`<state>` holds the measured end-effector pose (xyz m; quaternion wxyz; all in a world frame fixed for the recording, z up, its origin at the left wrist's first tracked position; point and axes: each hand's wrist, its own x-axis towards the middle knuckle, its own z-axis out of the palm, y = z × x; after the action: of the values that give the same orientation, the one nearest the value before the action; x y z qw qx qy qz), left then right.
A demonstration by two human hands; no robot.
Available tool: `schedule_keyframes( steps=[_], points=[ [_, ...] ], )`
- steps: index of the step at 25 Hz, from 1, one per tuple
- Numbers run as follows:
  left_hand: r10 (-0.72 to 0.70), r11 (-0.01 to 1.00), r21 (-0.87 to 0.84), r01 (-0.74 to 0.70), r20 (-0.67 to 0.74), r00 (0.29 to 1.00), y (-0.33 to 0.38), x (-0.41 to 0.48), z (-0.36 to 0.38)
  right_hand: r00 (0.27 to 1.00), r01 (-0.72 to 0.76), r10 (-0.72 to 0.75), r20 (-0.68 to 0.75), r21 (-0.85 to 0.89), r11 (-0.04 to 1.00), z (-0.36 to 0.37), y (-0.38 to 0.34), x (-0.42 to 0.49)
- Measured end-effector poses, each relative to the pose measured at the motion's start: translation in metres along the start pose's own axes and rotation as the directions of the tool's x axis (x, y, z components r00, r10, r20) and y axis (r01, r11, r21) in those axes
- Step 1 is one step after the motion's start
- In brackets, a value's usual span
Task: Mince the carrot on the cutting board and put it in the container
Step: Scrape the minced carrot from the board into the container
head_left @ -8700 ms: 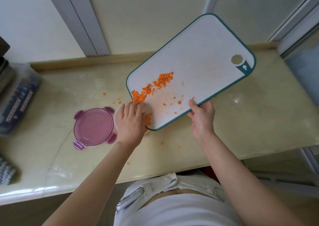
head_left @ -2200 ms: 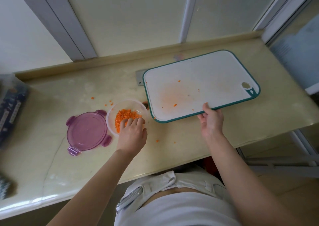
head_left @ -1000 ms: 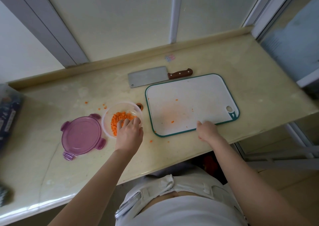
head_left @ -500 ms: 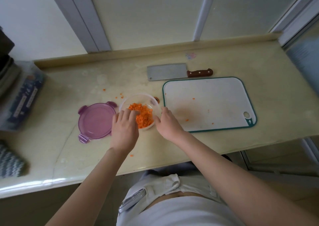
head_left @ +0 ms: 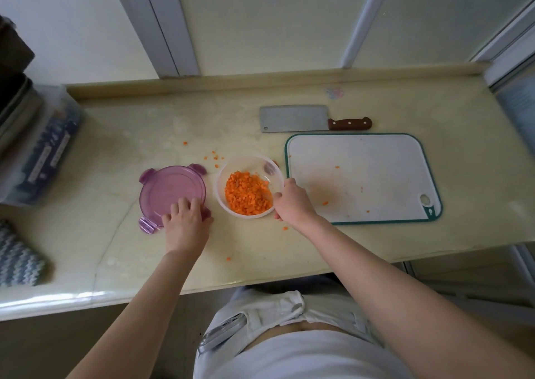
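Note:
A clear round container (head_left: 231, 166) stands mid-counter with minced carrot (head_left: 248, 193) heaped inside. My right hand (head_left: 293, 203) grips the container's right rim. Left of it lies the purple lid (head_left: 170, 189), flat on the counter, and my left hand (head_left: 185, 223) rests on its near edge with fingers on top. The white cutting board (head_left: 364, 173) with a teal rim lies flat to the right, carrying only a few carrot bits. A cleaver (head_left: 295, 118) with a wooden handle lies behind the board.
Loose carrot bits (head_left: 214, 157) are scattered behind and in front of the container. A clear storage box (head_left: 40, 147) sits at the far left, with a knitted cloth (head_left: 17, 258) near the left front edge. A raised ledge (head_left: 260, 79) backs the counter.
The board was laid flat on the counter. My right hand left it and took the container's rim; my left hand moved off the container onto the purple lid.

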<state>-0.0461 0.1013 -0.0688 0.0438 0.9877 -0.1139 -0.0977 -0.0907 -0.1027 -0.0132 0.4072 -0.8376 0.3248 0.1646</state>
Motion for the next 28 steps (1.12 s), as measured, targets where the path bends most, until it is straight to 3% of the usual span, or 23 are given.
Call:
schedule_keyframes(
  steps=[3, 7, 10, 12, 15, 17, 19, 20, 22, 24, 26, 28],
  points=[
    [0.108, 0.993, 0.048, -0.105, -0.064, 0.992, 0.003, 0.001, 0.003, 1.0, 0.015, -0.015, 0.008, 0.019, 1.0, -0.005, 0.005, 0.001],
    [0.241, 0.942, 0.257, -0.215, -0.077, 0.967, 0.006, 0.003, 0.001, 1.0, 0.024, -0.024, 0.014, 0.031, 0.999, -0.006, 0.006, 0.001],
    [0.235, 0.897, 0.394, -0.2, -0.043, 0.971, 0.011, 0.001, -0.008, 0.999, 0.033, -0.033, 0.007, 0.053, 0.998, -0.006, 0.007, 0.002],
    [0.222, 0.907, 0.39, -0.158, -0.123, 0.967, 0.015, 0.003, -0.017, 0.999, 0.028, -0.029, 0.016, 0.06, 0.998, -0.006, 0.009, 0.002],
    [0.224, 0.957, 0.25, -0.147, -0.317, 0.922, 0.024, 0.01, -0.03, 0.999, 0.026, -0.029, 0.036, 0.072, 0.997, -0.008, 0.011, 0.002],
    [0.239, 0.971, 0.131, -0.202, -0.419, 0.876, 0.032, 0.015, -0.039, 0.995, 0.095, -0.097, -0.018, -0.114, 0.989, -0.006, 0.013, 0.002],
    [0.241, 0.962, 0.016, -0.271, -0.508, 0.827, 0.044, 0.017, -0.046, 0.944, 0.235, -0.295, -0.149, -0.321, 0.917, -0.005, 0.014, -0.001],
    [0.252, 0.948, -0.028, -0.316, -0.542, 0.802, 0.052, 0.015, -0.049, 0.895, 0.331, -0.399, -0.2, -0.304, 0.893, -0.005, 0.01, -0.003],
    [0.281, 0.91, -0.102, -0.403, -0.564, 0.777, 0.069, 0.009, -0.051, 0.862, 0.485, -0.485, -0.145, -0.036, 0.874, -0.001, -0.003, -0.005],
    [0.272, 0.874, -0.207, -0.441, -0.543, 0.794, 0.082, 0.002, -0.052, 0.866, 0.446, -0.49, 0.102, 0.288, 0.848, 0.003, -0.014, -0.012],
    [0.208, 0.84, -0.35, -0.414, -0.498, 0.842, 0.089, -0.003, -0.056, 0.835, 0.353, -0.481, 0.268, 0.41, 0.841, 0.009, -0.016, -0.016],
    [0.12, 0.777, -0.528, -0.342, -0.408, 0.905, 0.092, -0.002, -0.062, 0.828, 0.36, -0.494, 0.267, 0.421, 0.832, 0.016, -0.015, -0.015]
  ],
)
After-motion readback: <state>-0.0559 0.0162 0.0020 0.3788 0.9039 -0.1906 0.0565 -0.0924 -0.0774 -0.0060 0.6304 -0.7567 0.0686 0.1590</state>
